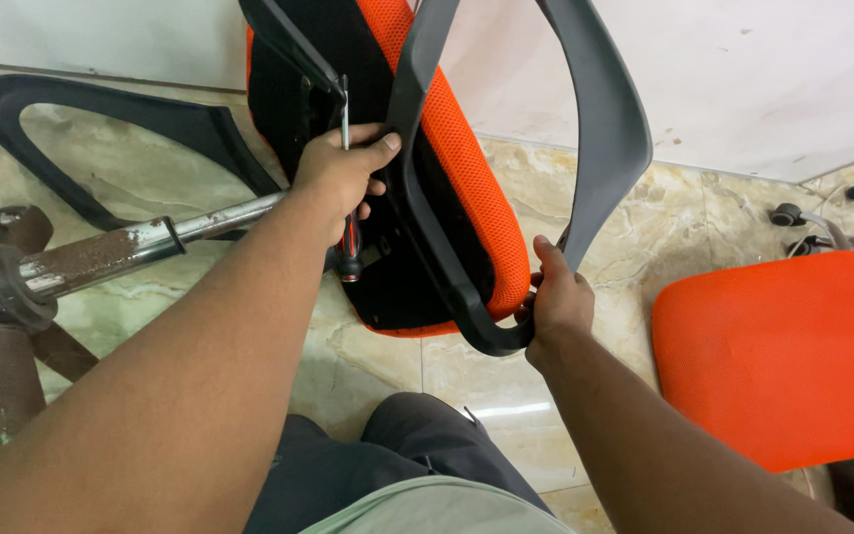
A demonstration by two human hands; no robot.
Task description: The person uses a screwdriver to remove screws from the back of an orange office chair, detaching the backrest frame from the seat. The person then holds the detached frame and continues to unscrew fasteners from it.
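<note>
Left hand (340, 173) wrapped around screwdriver (349, 222), thumb pressing grey armrest (546, 168); shaft points up against black underside of orange seat (467, 168), red-black handle hangs below fist. Right hand (557, 297) grips armrest's lower bend, fingers curled behind it. Seat stands on edge at centre, far from body. Second orange seat cushion (783, 356) lies right, near. Rusty chair column (121, 247) at left; black armrest (121, 119) on floor far left. Castors (788, 216) far right.

Orange mesh seat (467, 168), grey armrest (605, 119), marbled beige-green floor (378, 366).
</note>
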